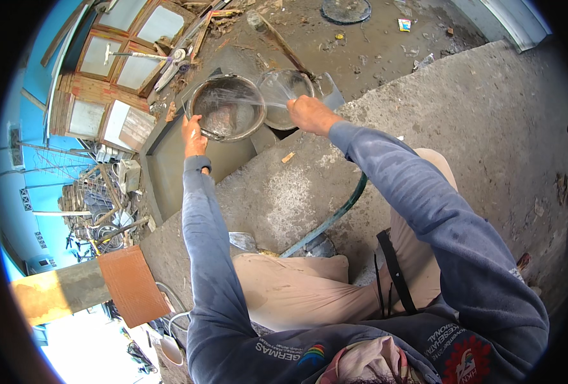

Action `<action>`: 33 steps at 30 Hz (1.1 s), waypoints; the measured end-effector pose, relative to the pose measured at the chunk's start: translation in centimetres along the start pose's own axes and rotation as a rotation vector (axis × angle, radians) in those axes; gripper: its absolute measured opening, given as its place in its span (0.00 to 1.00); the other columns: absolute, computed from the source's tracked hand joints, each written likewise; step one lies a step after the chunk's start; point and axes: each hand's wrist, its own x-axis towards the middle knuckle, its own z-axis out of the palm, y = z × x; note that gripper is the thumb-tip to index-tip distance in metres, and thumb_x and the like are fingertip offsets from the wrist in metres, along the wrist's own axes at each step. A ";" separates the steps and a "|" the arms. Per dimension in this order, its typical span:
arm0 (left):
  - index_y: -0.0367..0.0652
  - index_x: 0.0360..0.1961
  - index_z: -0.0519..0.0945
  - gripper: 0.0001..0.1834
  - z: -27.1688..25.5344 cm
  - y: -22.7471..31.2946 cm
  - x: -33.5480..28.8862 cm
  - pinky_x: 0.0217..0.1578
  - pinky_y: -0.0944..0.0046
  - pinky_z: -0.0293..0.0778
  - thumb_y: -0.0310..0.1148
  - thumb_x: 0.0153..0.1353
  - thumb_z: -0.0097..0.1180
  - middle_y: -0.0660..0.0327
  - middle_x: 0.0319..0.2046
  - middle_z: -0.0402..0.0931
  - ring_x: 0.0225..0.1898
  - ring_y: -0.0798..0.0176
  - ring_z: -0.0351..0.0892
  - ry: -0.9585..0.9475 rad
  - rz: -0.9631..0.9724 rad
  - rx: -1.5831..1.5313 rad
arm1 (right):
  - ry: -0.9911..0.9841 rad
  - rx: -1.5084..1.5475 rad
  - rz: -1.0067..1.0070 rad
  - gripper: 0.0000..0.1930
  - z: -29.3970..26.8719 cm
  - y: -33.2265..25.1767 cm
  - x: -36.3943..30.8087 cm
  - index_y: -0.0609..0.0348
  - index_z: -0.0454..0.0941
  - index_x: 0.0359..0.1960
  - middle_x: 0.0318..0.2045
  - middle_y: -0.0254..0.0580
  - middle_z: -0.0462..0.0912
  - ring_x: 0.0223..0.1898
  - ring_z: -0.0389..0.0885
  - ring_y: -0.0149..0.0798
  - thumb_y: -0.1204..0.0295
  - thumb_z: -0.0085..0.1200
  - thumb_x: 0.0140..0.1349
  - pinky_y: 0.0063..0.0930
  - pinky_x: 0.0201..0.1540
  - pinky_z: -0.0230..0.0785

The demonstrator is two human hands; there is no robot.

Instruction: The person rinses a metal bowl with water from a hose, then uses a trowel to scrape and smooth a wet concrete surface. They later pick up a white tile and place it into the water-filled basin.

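Observation:
My left hand [194, 136] is closed on the rim of a dark round bucket [212, 132], which is tilted so that I see into its dirty inside. My right hand [311, 115] is closed around the end of a green hose [341, 211], whose middle part passes out of sight under my right sleeve. A fan of water sprays leftward from that hand into the bucket. Just behind the spray stands a second round bucket [300, 80], partly hidden by the first bucket and my right hand.
Below the held bucket lies a rectangular trough of grey liquid [188, 182]. I sit on a rough concrete ledge [418, 105]. Beyond it is muddy ground with a wooden-handled tool [277, 40] and a dark round lid-like thing [346, 9]. Wooden window frames [133, 70] and a brown board [132, 285] are at left.

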 end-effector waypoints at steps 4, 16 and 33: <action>0.37 0.65 0.75 0.33 2.9 1.2 -1.0 0.43 0.66 0.74 0.22 0.54 0.54 0.55 0.45 0.82 0.40 0.61 0.78 0.005 0.262 0.343 | 0.028 0.041 -0.089 0.14 0.1 0.6 -0.1 0.70 0.78 0.38 0.37 0.72 0.83 0.41 0.83 0.72 0.72 0.42 0.67 0.61 0.45 0.76; 0.63 0.63 0.78 0.32 7.5 -1.2 -4.3 0.73 0.25 0.46 0.18 0.60 0.52 0.74 0.76 0.58 0.79 0.59 0.48 -0.346 1.151 1.610 | 0.041 0.083 -0.034 0.18 -1.1 -0.3 0.8 0.69 0.78 0.38 0.40 0.72 0.82 0.43 0.81 0.73 0.68 0.37 0.72 0.62 0.47 0.74; 0.64 0.62 0.79 0.30 8.6 -1.1 -5.5 0.74 0.34 0.54 0.20 0.62 0.53 0.67 0.74 0.63 0.76 0.54 0.58 -0.367 1.097 1.660 | 0.006 0.039 -0.053 0.22 0.0 -0.4 2.1 0.72 0.78 0.40 0.36 0.71 0.83 0.41 0.84 0.70 0.65 0.33 0.75 0.58 0.49 0.75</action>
